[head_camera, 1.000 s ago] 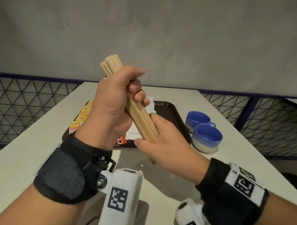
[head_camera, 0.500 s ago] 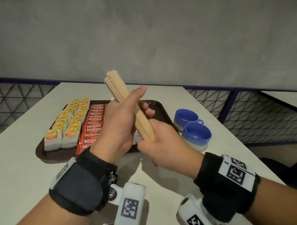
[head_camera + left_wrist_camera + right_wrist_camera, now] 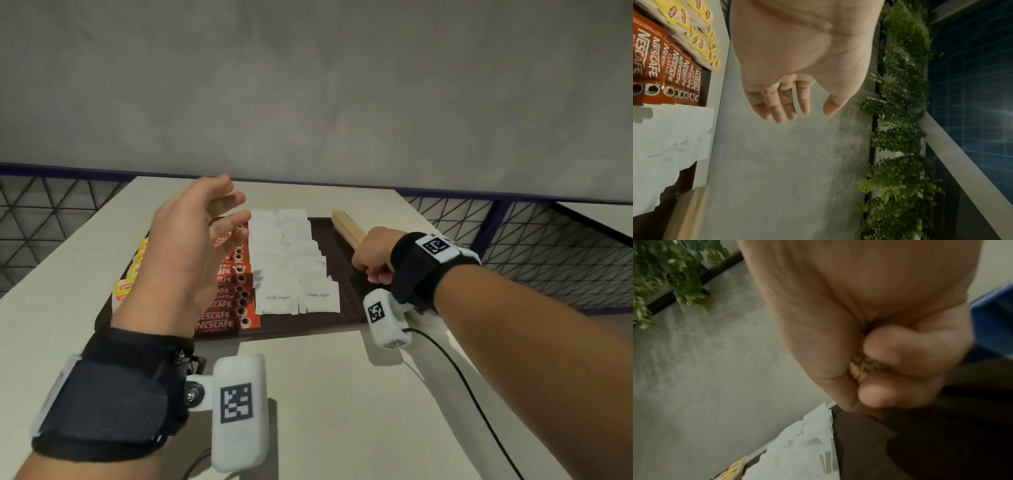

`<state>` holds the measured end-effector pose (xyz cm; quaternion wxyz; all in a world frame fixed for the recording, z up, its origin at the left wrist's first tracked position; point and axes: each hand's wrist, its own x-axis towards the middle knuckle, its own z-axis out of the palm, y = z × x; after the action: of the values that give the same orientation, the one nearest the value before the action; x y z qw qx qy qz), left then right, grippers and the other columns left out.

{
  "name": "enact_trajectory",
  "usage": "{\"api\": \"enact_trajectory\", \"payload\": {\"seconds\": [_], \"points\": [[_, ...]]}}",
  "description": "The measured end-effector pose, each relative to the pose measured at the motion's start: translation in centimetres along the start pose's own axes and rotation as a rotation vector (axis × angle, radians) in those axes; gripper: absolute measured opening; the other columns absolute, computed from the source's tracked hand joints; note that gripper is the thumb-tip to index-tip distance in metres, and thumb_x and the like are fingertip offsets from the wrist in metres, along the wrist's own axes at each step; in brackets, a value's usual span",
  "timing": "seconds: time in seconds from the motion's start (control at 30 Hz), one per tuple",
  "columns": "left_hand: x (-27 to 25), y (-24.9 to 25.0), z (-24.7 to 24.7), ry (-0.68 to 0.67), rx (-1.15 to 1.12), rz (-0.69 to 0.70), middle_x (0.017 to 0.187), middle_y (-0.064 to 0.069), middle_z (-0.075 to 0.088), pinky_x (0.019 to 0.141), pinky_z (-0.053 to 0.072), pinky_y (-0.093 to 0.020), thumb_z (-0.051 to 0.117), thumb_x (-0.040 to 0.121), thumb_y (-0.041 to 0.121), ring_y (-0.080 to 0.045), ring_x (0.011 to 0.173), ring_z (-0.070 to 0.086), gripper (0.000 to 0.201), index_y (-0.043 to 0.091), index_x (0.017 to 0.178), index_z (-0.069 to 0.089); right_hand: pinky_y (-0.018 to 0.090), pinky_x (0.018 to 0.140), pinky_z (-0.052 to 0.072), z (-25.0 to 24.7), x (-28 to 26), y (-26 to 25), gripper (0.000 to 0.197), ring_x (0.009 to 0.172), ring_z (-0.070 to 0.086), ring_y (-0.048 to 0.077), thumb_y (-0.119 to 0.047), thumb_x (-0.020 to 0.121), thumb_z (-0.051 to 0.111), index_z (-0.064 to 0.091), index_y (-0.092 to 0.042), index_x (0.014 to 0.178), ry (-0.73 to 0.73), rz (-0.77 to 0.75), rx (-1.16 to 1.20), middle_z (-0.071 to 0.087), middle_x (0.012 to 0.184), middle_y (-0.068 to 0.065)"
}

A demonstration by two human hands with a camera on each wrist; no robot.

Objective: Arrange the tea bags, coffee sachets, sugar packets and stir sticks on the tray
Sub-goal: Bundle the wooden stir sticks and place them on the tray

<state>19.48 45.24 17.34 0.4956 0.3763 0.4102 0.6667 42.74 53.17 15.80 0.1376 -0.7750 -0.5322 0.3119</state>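
Reads "NESCAFE CLASSIC" on red coffee sachets (image 3: 226, 313), "white sugar" on sugar packets (image 3: 318, 295), "Lipton" on yellow tea bags (image 3: 124, 287).

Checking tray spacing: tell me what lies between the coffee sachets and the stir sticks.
In the head view, two columns of white sugar packets, then a bare strip of tray, lie between the coffee sachets and the stir sticks.

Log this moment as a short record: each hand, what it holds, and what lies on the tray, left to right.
left hand: open, fingers spread, raised above the tray, holds nothing
right hand: grips the stir sticks at their near end, over the tray's right side
tray: dark brown, on the pale table
tray contents, left to right: tea bags, coffee sachets, sugar packets, then a bare strip under the sticks
sticks released: not yet
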Motion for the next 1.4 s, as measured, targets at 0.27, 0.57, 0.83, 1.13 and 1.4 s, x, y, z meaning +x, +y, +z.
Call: {"api": "enact_trajectory", "payload": {"seconds": [0.27, 0.57, 0.83, 1.13, 1.4], "points": [[0.7, -0.3, -0.5, 0.016, -0.060, -0.022, 0.087, 0.000, 0.073, 0.070, 0.053, -0.033, 0.062, 0.094, 0.022, -0.017, 0.080, 0.068, 0.008, 0.020, 0.088, 0.067, 0.019, 0.044, 0.054, 1.6, 1.5, -0.3, 0.041, 0.074, 0.058, 0.016, -0.002, 0.094, 0.061, 0.054, 0.001, 0.135, -0.126, -0.011, 0.076, 0.055, 0.088, 0.005], [0.5, -0.1, -0.7, 0.043, -0.110, -0.008, 0.089, -0.003, 0.064, 0.060, 0.050, -0.027, 0.052, 0.089, 0.003, -0.012, 0.067, 0.061, 0.018, 0.016, 0.095, 0.064, 0.020, 0.045, 0.052, 2.1, 1.9, -1.0, 0.037, 0.073, 0.061, 0.014, -0.005, 0.093, 0.064, 0.059, -0.004, 0.130, -0.153, -0.027, 0.029, 0.059, 0.090, 0.004], [0.4, 0.1, -0.6, 0.037, -0.117, 0.009, 0.085, -0.001, 0.064, 0.061, 0.050, -0.027, 0.052, 0.090, 0.001, -0.013, 0.065, 0.058, 0.020, 0.017, 0.091, 0.064, 0.015, 0.059, 0.054, 2.1, 1.1, -2.3, 0.041, 0.086, 0.064, 0.018, -0.019, 0.102, 0.056, 0.052, -0.001, 0.139, -0.145, -0.043, -0.092, 0.063, 0.101, 0.008], [0.6, -0.3, -0.5, 0.031, -0.082, 0.007, 0.084, 0.000, 0.066, 0.060, 0.051, -0.027, 0.053, 0.090, 0.002, -0.012, 0.066, 0.061, 0.020, 0.018, 0.092, 0.065, 0.036, 0.112, 0.040, 0.8, 1.6, -2.5, 0.061, 0.137, 0.049, 0.028, -0.046, 0.103, 0.051, 0.039, -0.012, 0.152, -0.032, -0.089, -0.437, 0.046, 0.154, 0.011], [0.3, -0.2, 3.6, -0.335, 0.704, 0.157, 0.092, 0.003, 0.074, 0.071, 0.055, -0.030, 0.063, 0.096, 0.019, -0.012, 0.082, 0.067, 0.010, 0.023, 0.096, 0.072, 0.028, 0.052, 0.052, -2.1, 0.2, -1.9, 0.010, 0.065, 0.064, 0.017, -0.017, 0.090, 0.069, 0.064, -0.013, 0.082, 0.026, -0.260, -0.426, 0.065, 0.080, 0.005]]}}
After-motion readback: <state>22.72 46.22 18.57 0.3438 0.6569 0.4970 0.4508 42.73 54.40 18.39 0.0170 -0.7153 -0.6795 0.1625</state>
